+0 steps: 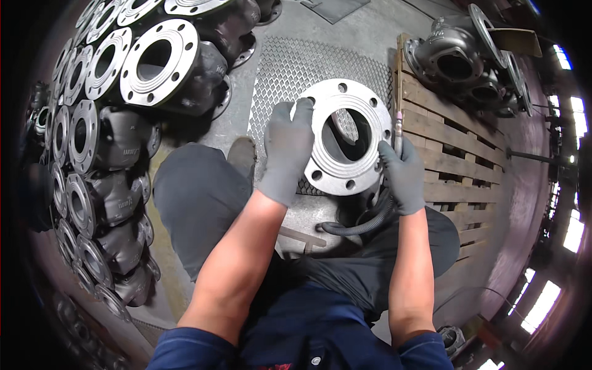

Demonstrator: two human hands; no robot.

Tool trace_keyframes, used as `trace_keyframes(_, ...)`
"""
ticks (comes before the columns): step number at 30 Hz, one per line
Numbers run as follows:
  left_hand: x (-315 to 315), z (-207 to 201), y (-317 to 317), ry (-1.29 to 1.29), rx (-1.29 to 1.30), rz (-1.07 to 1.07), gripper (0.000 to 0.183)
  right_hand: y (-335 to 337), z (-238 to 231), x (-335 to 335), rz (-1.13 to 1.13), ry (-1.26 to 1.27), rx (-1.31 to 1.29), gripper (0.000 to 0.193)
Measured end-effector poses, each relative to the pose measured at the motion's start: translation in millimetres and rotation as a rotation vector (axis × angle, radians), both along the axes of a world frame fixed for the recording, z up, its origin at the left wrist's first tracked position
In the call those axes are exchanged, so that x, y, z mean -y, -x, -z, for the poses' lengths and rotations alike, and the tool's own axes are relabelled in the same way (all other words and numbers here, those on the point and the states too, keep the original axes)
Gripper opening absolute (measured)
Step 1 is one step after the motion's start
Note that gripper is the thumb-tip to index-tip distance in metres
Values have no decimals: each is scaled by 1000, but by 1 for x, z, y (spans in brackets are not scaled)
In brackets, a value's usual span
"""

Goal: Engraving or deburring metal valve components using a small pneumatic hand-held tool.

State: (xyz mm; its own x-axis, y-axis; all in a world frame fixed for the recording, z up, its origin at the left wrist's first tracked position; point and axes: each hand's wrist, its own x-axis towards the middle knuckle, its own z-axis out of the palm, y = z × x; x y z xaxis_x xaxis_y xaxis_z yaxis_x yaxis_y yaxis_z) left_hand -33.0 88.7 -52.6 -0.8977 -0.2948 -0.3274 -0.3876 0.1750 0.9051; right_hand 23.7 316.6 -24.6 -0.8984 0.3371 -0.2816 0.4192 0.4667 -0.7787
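Observation:
A cast metal valve body stands in front of me, its round machined flange facing up with bolt holes around a wide bore. My left hand, in a grey glove, is closed on the flange's left rim, fingers by a bolt hole. At the flange's right edge my gloved right hand is closed around a slim pencil grinder. Its pink tip points up and away from me, beside the rim. From below that hand a dark ribbed hose curves toward my lap. Most of the valve body lies hidden under the flange.
Stacked flanged valve bodies rise along my left. Under the work lies an expanded-metal mesh mat. A wooden pallet sits to the right, with more grey castings at its far end. My bent knees flank the workpiece.

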Motion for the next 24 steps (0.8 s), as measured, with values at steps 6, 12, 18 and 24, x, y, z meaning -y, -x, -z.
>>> trace_keyframes(6,-18,-11,-11,-222,-106,221,46,0,-11,-24,189,92,44,31)
trace_keyframes(12,-43,-28,-12,-689,-14,459,61,10,8,-66,302,-357,-18,54)
trace_keyframes(18,-78,-21,-22,-684,-130,537,52,5,25,-100,302,-476,-55,46)
trace_keyframes(24,-78,-32,-18,-553,27,519,42,0,29,-100,326,-251,-53,40)
